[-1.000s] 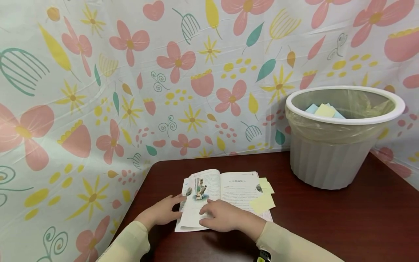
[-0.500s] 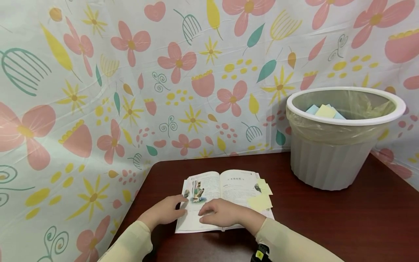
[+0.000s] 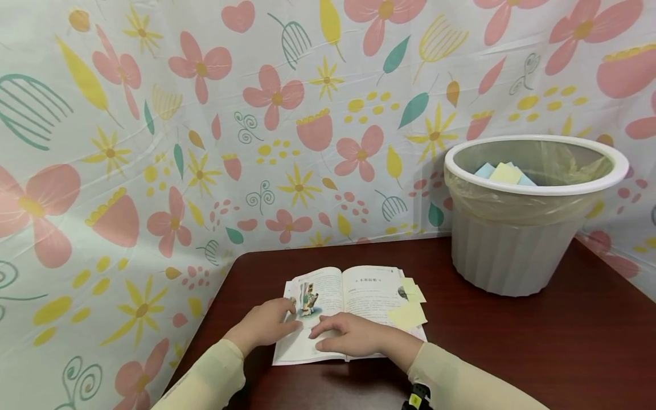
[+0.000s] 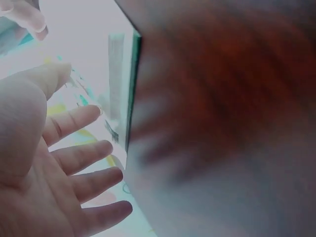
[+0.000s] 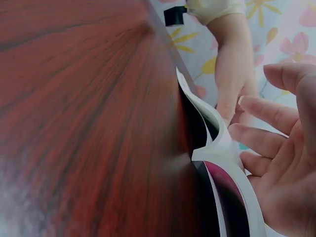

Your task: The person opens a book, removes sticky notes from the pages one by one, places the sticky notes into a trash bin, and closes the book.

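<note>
An open book (image 3: 368,290) lies on the dark red-brown table, with printed text and a coloured picture on its left page. My left hand (image 3: 267,322) is over the left page's outer side, its fingers near the picture. My right hand (image 3: 355,335) is over the lower middle of the book, fingers loosely bent and pinching nothing. In the left wrist view the left hand (image 4: 74,163) has spread fingers beside the book (image 4: 84,29). The right wrist view shows the right hand (image 5: 281,153) with relaxed fingers by the book's lower edge (image 5: 232,165). Actual fingertip contact is hard to tell.
Yellow sticky notes (image 3: 408,315) stick out from the book's right side. A grey waste bin (image 3: 512,245) with a plastic liner stands at the back right of the table (image 3: 487,341), holding blue and yellow paper pieces (image 3: 506,173). Flower-patterned cloth (image 3: 318,188) hangs behind.
The left page, raised and shifted under the right hand a second ago, now lies flatter. My left hand has moved right, further over that page. The right hand has barely moved.
</note>
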Motion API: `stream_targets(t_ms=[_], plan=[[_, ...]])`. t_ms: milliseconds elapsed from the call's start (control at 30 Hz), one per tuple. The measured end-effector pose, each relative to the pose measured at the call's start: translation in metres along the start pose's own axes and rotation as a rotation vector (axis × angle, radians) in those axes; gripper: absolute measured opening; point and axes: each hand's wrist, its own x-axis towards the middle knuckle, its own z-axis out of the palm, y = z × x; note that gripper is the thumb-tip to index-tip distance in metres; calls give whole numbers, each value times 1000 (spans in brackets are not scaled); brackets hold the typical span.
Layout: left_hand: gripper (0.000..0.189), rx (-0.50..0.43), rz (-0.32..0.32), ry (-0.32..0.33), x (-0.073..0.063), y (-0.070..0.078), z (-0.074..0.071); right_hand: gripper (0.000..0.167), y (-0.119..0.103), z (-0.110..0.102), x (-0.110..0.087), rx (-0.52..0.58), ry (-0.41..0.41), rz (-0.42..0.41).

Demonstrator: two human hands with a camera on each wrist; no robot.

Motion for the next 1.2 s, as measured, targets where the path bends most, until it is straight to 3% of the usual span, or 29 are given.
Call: stream_targets(t_ms=[233, 433, 700, 867, 1100, 1200], plan=[[28, 107, 46, 11, 14, 8, 0, 34, -2, -6, -14, 50, -13, -21], [43, 125, 89, -14, 22, 19, -5, 37, 1, -20, -36, -3, 9, -48], [53, -11, 129, -74, 33, 27, -10, 39, 9, -42, -70, -85, 40, -8], [42, -75, 138, -115, 39, 33, -18, 40, 15, -56, -91, -134, 62, 23], [13, -124, 131, -135, 55, 42, -29, 42, 24, -76, -114, -231, 89, 109], [19, -127, 148, -155, 64, 47, -34, 46, 26, -82, -119, -259, 95, 154]])
